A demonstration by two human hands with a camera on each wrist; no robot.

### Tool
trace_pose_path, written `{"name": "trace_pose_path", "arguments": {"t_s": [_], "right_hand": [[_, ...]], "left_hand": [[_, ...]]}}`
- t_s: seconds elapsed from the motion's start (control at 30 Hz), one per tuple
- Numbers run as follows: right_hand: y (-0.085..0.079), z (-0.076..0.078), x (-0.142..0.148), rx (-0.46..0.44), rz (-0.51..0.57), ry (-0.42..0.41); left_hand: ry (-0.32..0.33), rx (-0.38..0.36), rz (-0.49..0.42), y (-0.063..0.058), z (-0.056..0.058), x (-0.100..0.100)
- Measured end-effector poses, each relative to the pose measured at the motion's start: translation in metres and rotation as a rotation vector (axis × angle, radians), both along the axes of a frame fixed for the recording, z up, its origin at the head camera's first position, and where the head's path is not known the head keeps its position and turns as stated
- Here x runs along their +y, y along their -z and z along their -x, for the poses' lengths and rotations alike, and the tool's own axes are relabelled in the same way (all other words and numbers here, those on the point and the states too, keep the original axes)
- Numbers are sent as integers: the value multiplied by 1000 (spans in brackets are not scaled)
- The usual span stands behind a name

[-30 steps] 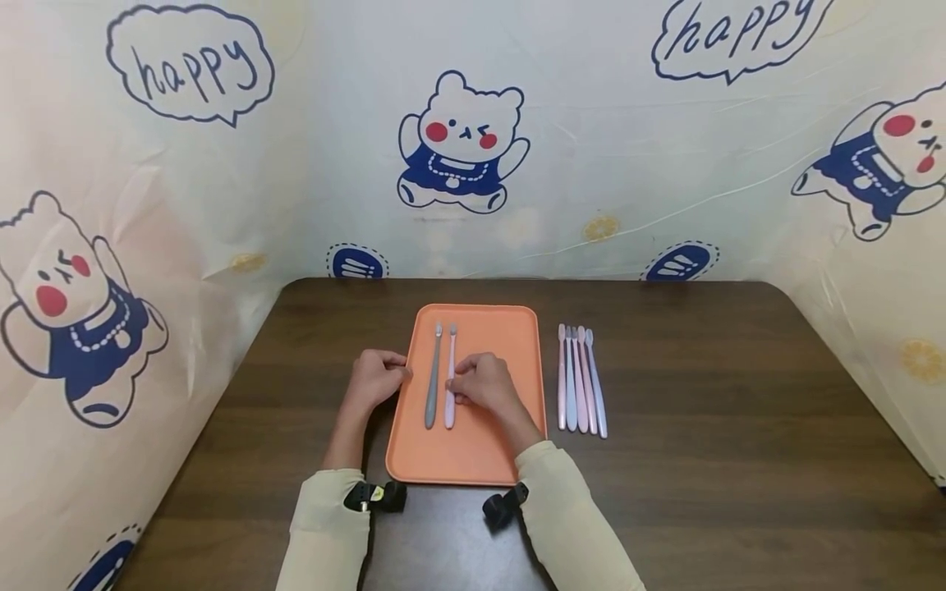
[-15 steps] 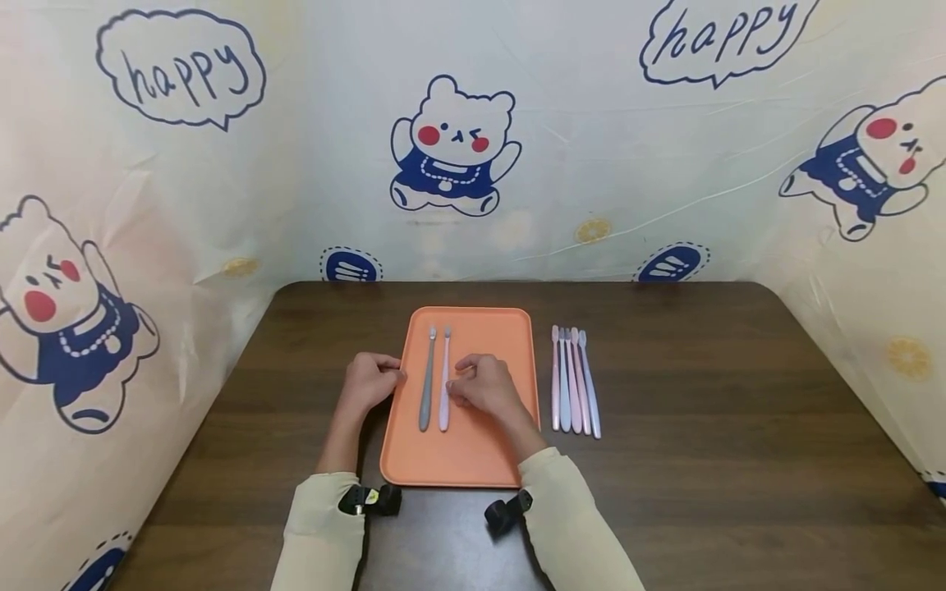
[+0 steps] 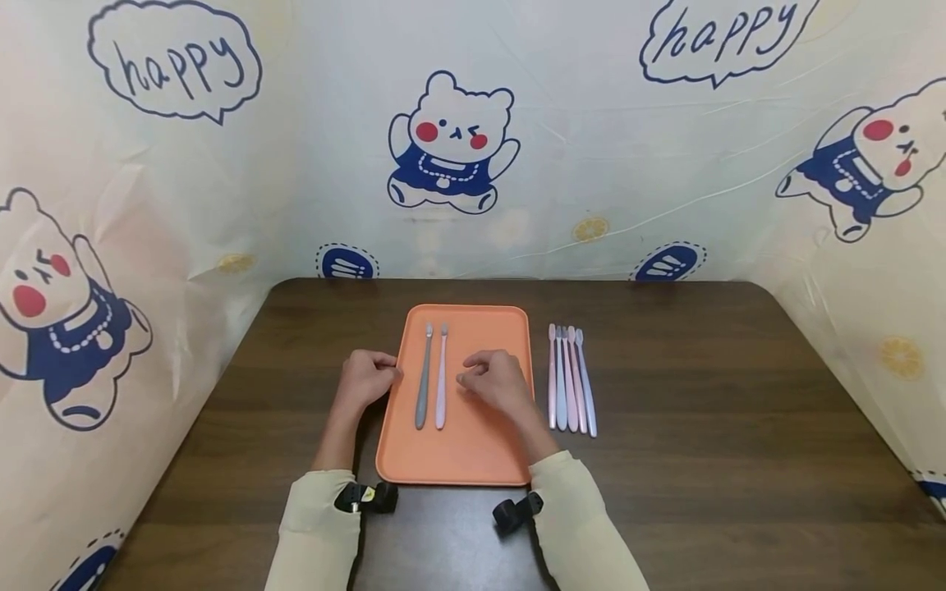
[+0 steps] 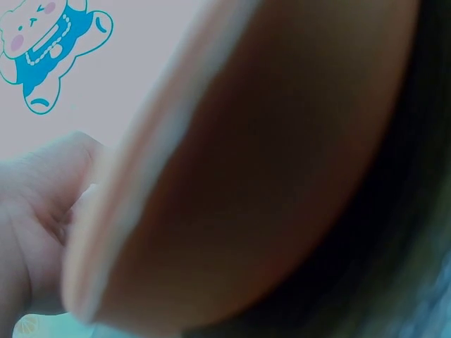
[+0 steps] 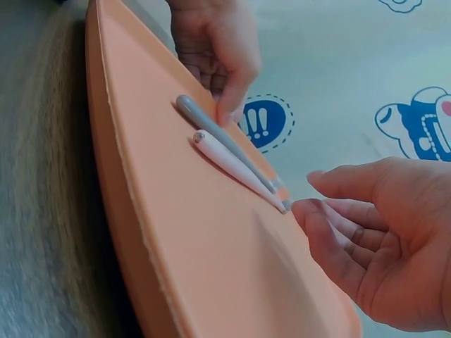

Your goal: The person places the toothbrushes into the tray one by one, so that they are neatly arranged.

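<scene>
On an orange tray point(image 3: 473, 460) lie two toothbrushes side by side, a grey one point(image 3: 424, 386) on the left and a pale pink-lilac one point(image 3: 441, 386) beside it. My left hand point(image 3: 367, 379) pinches the tray's left rim between thumb and fingers; the other fingers are curled in. Over the tray, to the right of the pink-lilac toothbrush, my right hand point(image 3: 501, 384) hovers with loosely bent fingers and nothing between them. In the right wrist view its thumb and index finger stand apart, near the toothbrush heads. The tray fills much of the left wrist view, dark and blurred.
Right of the tray, several pink and blue toothbrushes point(image 3: 569, 382) lie in a close row on the brown wooden table point(image 3: 702, 410). A printed cloth point(image 3: 591, 148) with cartoon bears surrounds the table at the back and sides.
My right hand has let go of the pink-lilac toothbrush and drawn back slightly to the right. The toothbrush stays on the tray. My left hand keeps its place at the rim.
</scene>
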State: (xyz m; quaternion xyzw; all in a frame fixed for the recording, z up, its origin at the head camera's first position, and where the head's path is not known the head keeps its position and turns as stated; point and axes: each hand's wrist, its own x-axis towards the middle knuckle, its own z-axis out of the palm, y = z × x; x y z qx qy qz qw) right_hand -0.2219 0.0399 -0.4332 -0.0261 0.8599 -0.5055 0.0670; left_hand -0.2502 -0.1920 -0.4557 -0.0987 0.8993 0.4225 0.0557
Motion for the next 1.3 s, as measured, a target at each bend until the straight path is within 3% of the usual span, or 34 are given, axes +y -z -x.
{"name": "trace_pose_path", "arguments": {"t_s": [0.23,0.63,1.3], "right_hand": [[7,1,11,51,-12,-2],[12,-3,38,93,80,66],[11,-2,54,100,44,88]], "left_hand": [[-4,-4,-11,-1,0,0],[-6,-4,1,-2,-1,0],[-8,-7,1,-4,-2,2]]}}
